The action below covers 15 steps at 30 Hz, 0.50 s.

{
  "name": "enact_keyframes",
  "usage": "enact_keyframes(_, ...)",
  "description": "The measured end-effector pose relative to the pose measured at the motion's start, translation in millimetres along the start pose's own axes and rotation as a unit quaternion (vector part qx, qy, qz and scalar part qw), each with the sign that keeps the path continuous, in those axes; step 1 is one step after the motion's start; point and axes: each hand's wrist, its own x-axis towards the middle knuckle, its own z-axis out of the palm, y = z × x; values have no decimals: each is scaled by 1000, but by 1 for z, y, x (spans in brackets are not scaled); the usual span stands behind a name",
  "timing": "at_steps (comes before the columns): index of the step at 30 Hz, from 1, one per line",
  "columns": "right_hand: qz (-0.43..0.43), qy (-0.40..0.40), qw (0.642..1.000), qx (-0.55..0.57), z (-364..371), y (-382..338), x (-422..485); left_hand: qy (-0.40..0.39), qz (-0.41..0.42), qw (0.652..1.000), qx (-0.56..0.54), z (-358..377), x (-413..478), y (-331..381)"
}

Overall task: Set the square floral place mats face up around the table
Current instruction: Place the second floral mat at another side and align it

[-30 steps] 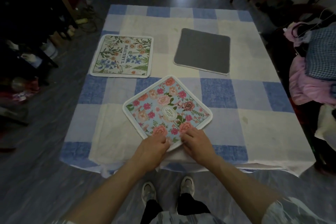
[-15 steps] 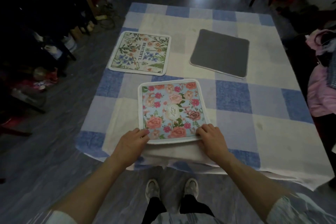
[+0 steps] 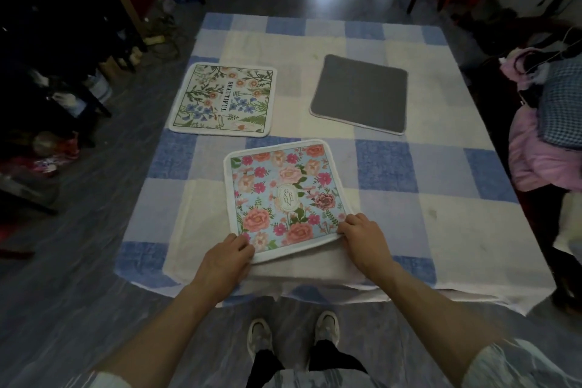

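Note:
A blue mat with pink roses (image 3: pixel 283 192) lies face up near the table's front edge, slightly turned. My left hand (image 3: pixel 228 257) pinches its near left corner and my right hand (image 3: pixel 362 235) grips its near right corner. A white mat with green and blue flowers and the word BEAUTIFUL (image 3: pixel 223 100) lies face up at the back left. A third mat (image 3: pixel 359 93) lies at the back right with its plain grey side up.
A blue-and-white checked cloth (image 3: pixel 425 173) covers the table and hangs over the front edge. A pile of pink and checked clothing (image 3: pixel 548 135) sits at the right. Dark clutter and furniture (image 3: pixel 63 72) stand at the left. My shoes (image 3: pixel 293 334) are below the edge.
The rose mat went from lying as a diamond to nearly square with the table edge. My hands moved apart from one corner to the two near corners.

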Motion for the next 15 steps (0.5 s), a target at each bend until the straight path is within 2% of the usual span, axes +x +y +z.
enact_keyframes(4,10,32,999,6,-7,10,-6,15,10,1000,7,4,9,10)
enact_keyframes(15,98,36,994,33,-6,38,-39,51,67,996,24,9,58,17)
